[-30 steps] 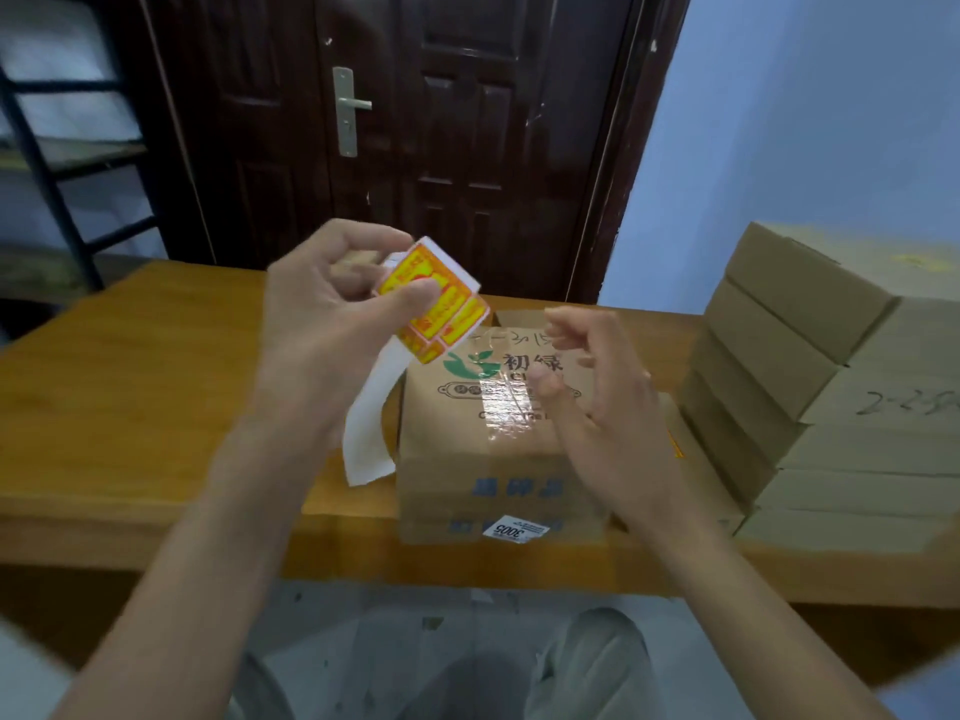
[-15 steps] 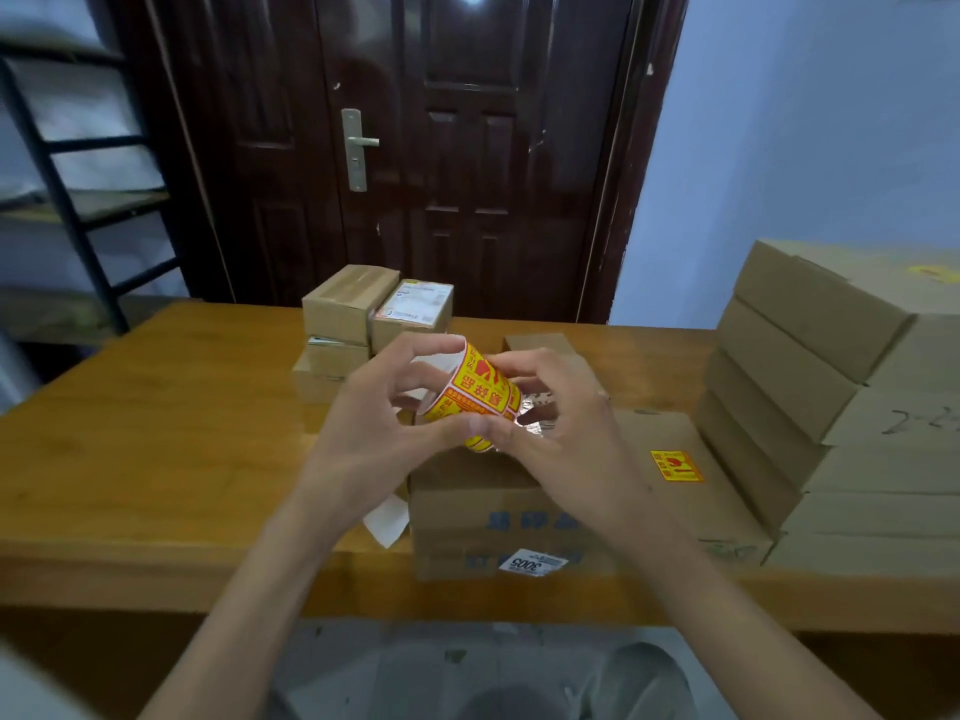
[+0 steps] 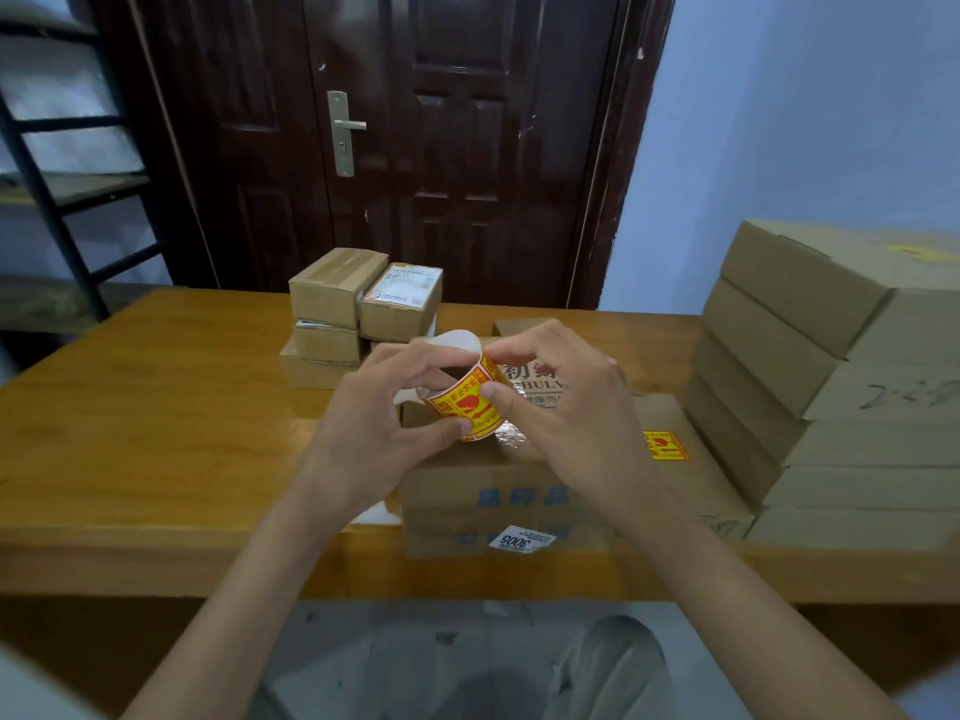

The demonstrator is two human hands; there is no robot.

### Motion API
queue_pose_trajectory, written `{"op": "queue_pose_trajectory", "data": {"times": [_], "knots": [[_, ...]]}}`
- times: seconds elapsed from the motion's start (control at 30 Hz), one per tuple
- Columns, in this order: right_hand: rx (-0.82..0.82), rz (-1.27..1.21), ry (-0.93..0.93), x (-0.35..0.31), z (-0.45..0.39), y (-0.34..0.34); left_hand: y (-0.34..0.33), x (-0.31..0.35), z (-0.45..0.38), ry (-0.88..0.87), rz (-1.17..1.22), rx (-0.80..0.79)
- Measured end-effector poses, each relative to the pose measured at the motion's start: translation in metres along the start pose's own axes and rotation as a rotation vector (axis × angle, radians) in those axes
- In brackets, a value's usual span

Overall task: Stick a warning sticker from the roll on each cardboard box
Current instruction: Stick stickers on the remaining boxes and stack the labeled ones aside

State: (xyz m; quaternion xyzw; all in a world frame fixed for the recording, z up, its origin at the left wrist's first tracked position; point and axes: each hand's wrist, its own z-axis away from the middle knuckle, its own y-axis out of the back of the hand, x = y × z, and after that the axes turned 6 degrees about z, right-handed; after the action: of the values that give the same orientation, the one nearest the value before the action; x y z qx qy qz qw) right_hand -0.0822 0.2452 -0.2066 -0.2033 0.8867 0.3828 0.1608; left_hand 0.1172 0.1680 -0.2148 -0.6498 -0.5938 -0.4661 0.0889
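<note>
Above the printed carton (image 3: 498,480) at the tabletop's (image 3: 156,433) near edge, the left hand (image 3: 374,428) grips the sticker roll (image 3: 467,402), axis running front-to-back, while the right hand (image 3: 566,413) pinches its outermost sticker from the right.

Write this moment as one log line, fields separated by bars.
left hand: holds sticker roll | right hand: pinches roll | printed box: no sticker seen

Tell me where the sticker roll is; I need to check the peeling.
In the head view, centre: the sticker roll is held between left hand and right hand, above the printed box.
</note>
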Motion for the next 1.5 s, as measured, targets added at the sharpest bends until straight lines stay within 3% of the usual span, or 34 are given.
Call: {"op": "queue_pose_trajectory", "data": {"times": [0.37, 1.03, 1.33, 1.5], "knots": [[0.020, -0.071, -0.035, -0.004, 0.009, -0.004, -0.009, 0.002, 0.004, 0.050, 0.084, 0.166], [-0.019, -0.252, -0.125, -0.003, 0.022, -0.006, -0.019, -0.010, 0.008, 0.002, 0.028, 0.225], [-0.045, -0.320, -0.282, 0.007, 0.020, 0.005, -0.021, -0.011, 0.008, 0.002, -0.022, 0.211], [-0.088, -0.492, -0.565, 0.019, -0.009, 0.026, -0.017, -0.016, 0.000, 0.049, -0.010, 0.315]]}}
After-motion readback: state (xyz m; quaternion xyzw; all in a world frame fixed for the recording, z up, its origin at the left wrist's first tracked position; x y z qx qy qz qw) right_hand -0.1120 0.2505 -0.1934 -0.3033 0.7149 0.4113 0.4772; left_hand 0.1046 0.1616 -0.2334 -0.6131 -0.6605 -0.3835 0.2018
